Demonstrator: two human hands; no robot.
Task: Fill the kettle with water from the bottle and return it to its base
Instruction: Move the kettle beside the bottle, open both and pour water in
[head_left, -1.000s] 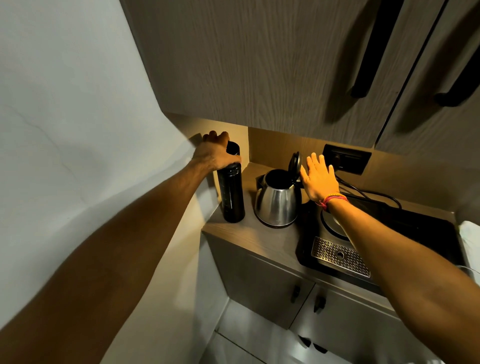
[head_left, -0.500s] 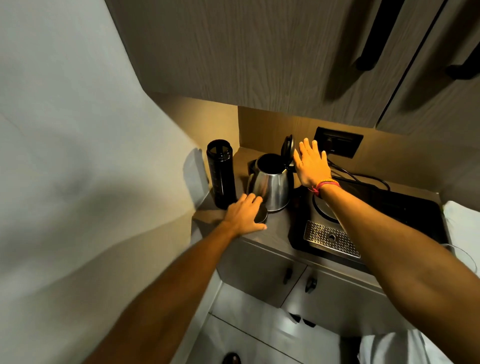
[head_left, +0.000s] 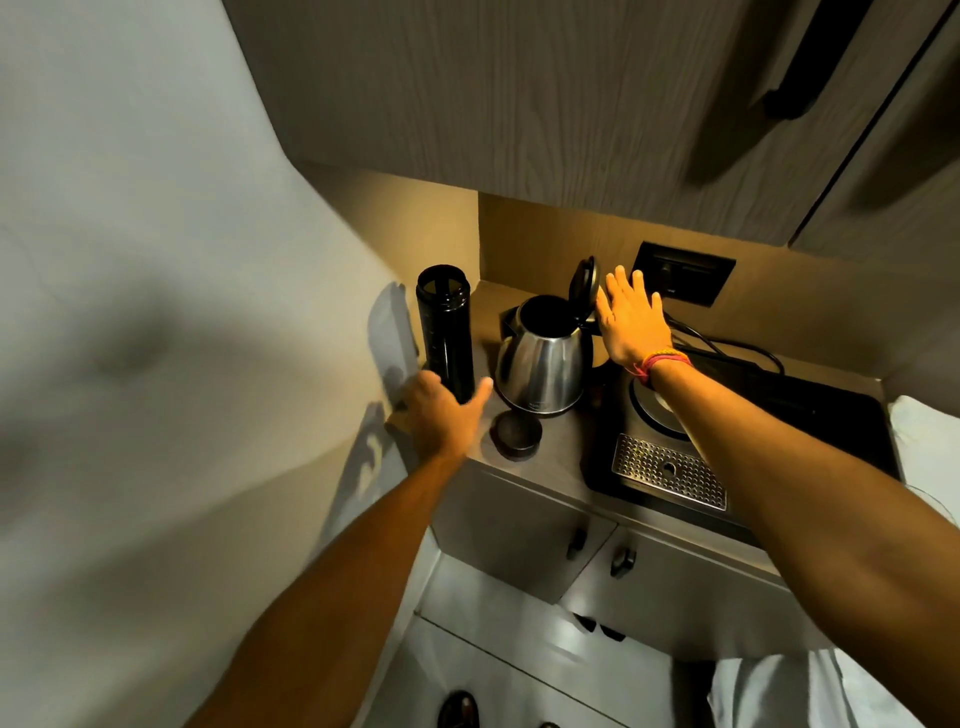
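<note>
Polished steel kettle, woodgrain cabinet

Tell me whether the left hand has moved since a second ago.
Yes. The left hand left the bottle's top and now sits low at its base, beside the cap.

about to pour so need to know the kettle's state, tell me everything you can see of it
The kettle is a rounded, shiny steel-looking pot with a black rim and a dark, wide-open mouth. Its black lid is hinged up, nearly upright at the back right. It stands upright on the counter, right of the bottle and behind the cap. The right hand, open and flat, is against its lid and handle side. Whether there is water inside cannot be told.
</note>
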